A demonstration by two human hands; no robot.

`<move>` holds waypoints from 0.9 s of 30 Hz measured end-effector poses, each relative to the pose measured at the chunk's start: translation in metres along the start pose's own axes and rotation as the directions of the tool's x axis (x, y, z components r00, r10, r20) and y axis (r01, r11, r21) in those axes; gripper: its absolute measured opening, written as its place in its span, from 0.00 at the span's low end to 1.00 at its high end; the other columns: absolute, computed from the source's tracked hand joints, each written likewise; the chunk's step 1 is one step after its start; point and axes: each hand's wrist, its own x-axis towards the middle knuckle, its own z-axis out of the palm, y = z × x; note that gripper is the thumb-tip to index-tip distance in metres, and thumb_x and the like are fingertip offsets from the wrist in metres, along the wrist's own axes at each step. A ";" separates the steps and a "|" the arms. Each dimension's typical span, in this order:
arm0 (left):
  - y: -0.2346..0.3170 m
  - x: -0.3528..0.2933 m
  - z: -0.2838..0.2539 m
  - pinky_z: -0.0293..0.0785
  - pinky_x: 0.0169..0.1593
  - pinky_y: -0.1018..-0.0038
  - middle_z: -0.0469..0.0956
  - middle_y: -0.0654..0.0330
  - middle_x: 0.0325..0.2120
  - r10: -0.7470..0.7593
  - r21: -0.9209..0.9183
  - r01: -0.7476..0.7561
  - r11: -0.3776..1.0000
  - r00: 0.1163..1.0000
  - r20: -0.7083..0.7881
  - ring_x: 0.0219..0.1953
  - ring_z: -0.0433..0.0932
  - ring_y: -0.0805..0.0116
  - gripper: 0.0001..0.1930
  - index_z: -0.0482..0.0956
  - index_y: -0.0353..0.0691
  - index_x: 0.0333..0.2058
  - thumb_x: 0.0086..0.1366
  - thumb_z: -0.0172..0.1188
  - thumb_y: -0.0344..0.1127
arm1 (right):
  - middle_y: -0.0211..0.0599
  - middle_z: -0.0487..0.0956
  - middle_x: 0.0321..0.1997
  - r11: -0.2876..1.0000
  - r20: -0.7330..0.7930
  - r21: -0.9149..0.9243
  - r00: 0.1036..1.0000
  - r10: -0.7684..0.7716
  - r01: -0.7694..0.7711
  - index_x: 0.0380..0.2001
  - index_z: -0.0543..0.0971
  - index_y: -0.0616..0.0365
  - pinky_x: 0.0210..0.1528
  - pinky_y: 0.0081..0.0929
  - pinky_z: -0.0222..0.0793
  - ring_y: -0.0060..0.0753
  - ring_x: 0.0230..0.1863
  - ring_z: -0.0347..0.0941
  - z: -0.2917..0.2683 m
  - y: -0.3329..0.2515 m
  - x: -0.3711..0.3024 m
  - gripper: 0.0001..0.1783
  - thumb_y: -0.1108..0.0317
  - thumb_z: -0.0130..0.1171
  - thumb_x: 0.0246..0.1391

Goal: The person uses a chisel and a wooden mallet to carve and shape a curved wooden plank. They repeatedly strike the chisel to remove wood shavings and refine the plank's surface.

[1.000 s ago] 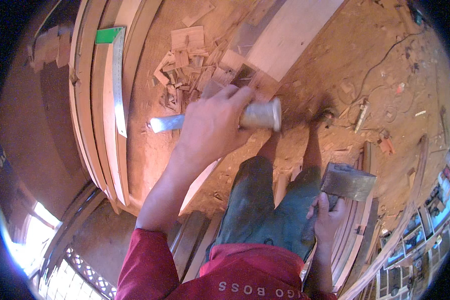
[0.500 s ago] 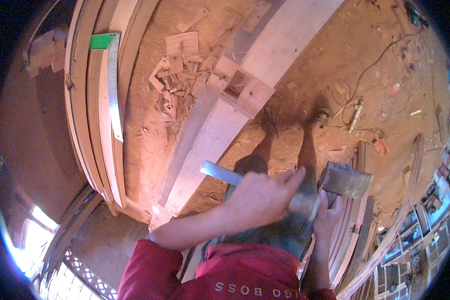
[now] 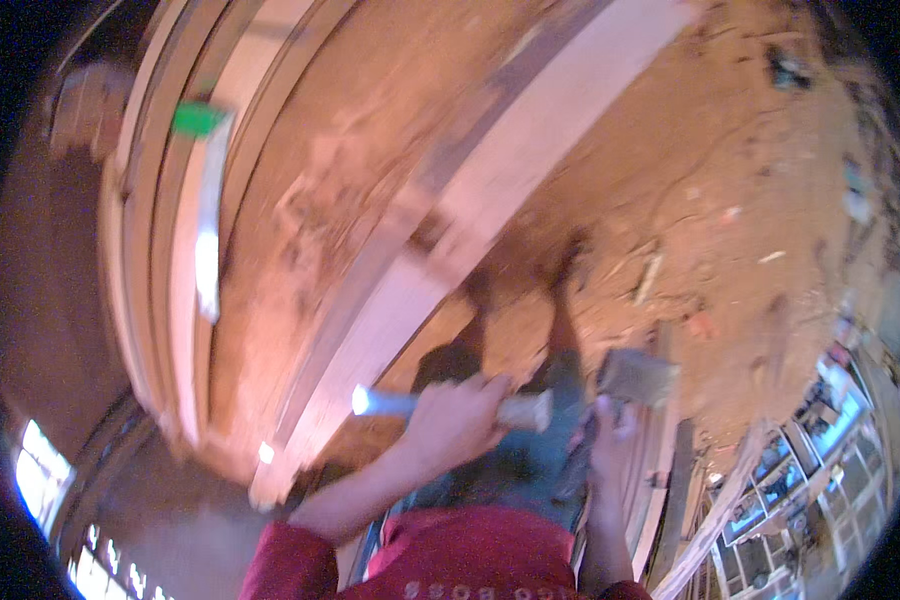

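In front of my body, my left hand [image 3: 458, 420] is wrapped round a chisel [image 3: 388, 403]. Its bright metal blade points left and its pale handle sticks out to the right of my fist. My right hand [image 3: 610, 440] grips a mallet with a blocky, greyish head [image 3: 638, 378], held up to the right of the chisel's handle. Beyond my hands a long squared timber beam [image 3: 370, 340] runs diagonally, with a dark cut-out in its middle. Neither tool touches the beam. The picture is smeared by motion.
Several long boards [image 3: 155, 260] lie at the left, with a green-handled try square [image 3: 208, 240] on them. Blurred wood scraps [image 3: 315, 200] lie on the brown dirt floor [image 3: 610, 190]. More timber [image 3: 660, 470] and a rack of frames [image 3: 800, 480] are at the right.
The whole view has shifted and blurred. My left hand's fingers, partly spread before, are now closed round the chisel, which lies more level. The mallet is still in my right hand.
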 end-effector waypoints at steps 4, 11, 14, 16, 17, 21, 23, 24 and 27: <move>0.023 -0.002 0.008 0.76 0.33 0.54 0.79 0.52 0.25 0.026 -0.097 -0.030 0.995 0.998 -0.049 0.31 0.81 0.51 0.18 0.75 0.45 0.40 0.52 0.65 0.44 | 0.31 0.70 0.21 0.989 0.088 0.140 0.995 0.037 -0.049 0.35 0.66 0.53 0.14 0.24 0.66 0.24 0.14 0.67 -0.017 -0.024 0.010 0.11 0.62 0.55 0.61; 0.082 0.047 -0.037 0.76 0.33 0.55 0.80 0.55 0.27 0.107 -0.156 -0.121 0.980 0.990 -0.091 0.31 0.81 0.51 0.18 0.75 0.45 0.37 0.50 0.66 0.45 | 0.32 0.70 0.22 0.964 0.057 0.240 0.993 0.104 -0.114 0.34 0.66 0.55 0.14 0.25 0.66 0.25 0.15 0.68 -0.049 -0.087 0.055 0.11 0.63 0.55 0.61; 0.119 0.092 -0.073 0.75 0.32 0.55 0.79 0.55 0.27 0.160 -0.066 -0.165 0.984 0.984 -0.079 0.30 0.80 0.51 0.19 0.74 0.45 0.37 0.49 0.66 0.45 | 0.31 0.70 0.22 0.964 0.080 0.228 0.989 0.122 -0.137 0.34 0.66 0.54 0.14 0.25 0.67 0.24 0.15 0.68 -0.068 -0.122 0.099 0.10 0.64 0.56 0.61; 0.146 0.128 -0.100 0.75 0.31 0.55 0.78 0.55 0.26 0.200 0.008 -0.200 0.980 0.979 -0.041 0.30 0.80 0.51 0.19 0.73 0.45 0.37 0.48 0.66 0.45 | 0.30 0.71 0.21 0.967 0.078 0.201 0.986 0.144 -0.157 0.33 0.67 0.54 0.14 0.25 0.68 0.24 0.14 0.68 -0.079 -0.143 0.126 0.10 0.64 0.56 0.61; 0.162 0.149 -0.113 0.75 0.30 0.56 0.78 0.55 0.26 0.228 0.036 -0.227 0.973 0.973 -0.022 0.29 0.80 0.51 0.19 0.72 0.44 0.37 0.48 0.66 0.44 | 0.30 0.71 0.21 0.965 0.063 0.208 0.987 0.151 -0.161 0.33 0.67 0.54 0.14 0.25 0.68 0.24 0.14 0.68 -0.085 -0.153 0.137 0.10 0.64 0.56 0.61; 0.223 0.214 -0.165 0.73 0.29 0.56 0.76 0.55 0.26 0.366 0.039 -0.364 0.931 0.928 -0.066 0.29 0.80 0.52 0.21 0.70 0.44 0.37 0.47 0.67 0.43 | 0.30 0.71 0.21 0.987 -0.009 0.154 0.999 0.041 -0.039 0.32 0.67 0.54 0.14 0.24 0.66 0.23 0.14 0.67 -0.107 -0.214 0.178 0.10 0.64 0.56 0.61; 0.248 0.237 -0.188 0.73 0.30 0.57 0.75 0.56 0.27 0.405 0.009 -0.406 0.914 0.910 -0.083 0.30 0.79 0.52 0.24 0.70 0.44 0.41 0.46 0.68 0.45 | 0.28 0.71 0.21 0.991 -0.010 0.137 1.000 0.008 -0.007 0.33 0.69 0.55 0.18 0.21 0.65 0.21 0.17 0.67 -0.122 -0.242 0.193 0.08 0.65 0.56 0.61; 0.258 0.245 -0.197 0.73 0.31 0.58 0.75 0.56 0.28 0.412 -0.006 -0.414 0.910 0.907 -0.091 0.31 0.79 0.52 0.27 0.71 0.44 0.43 0.46 0.68 0.46 | 0.27 0.71 0.21 0.993 -0.030 0.115 0.999 -0.026 0.030 0.33 0.69 0.55 0.20 0.21 0.65 0.20 0.18 0.67 -0.131 -0.247 0.205 0.08 0.65 0.56 0.61; 0.282 0.268 -0.223 0.72 0.32 0.59 0.74 0.56 0.29 0.461 -0.033 -0.469 0.883 0.876 -0.141 0.32 0.78 0.53 0.29 0.71 0.43 0.46 0.46 0.68 0.48 | 0.26 0.70 0.23 0.991 -0.076 0.074 0.991 -0.109 0.115 0.34 0.70 0.56 0.26 0.20 0.64 0.19 0.24 0.66 -0.140 -0.264 0.230 0.09 0.63 0.56 0.62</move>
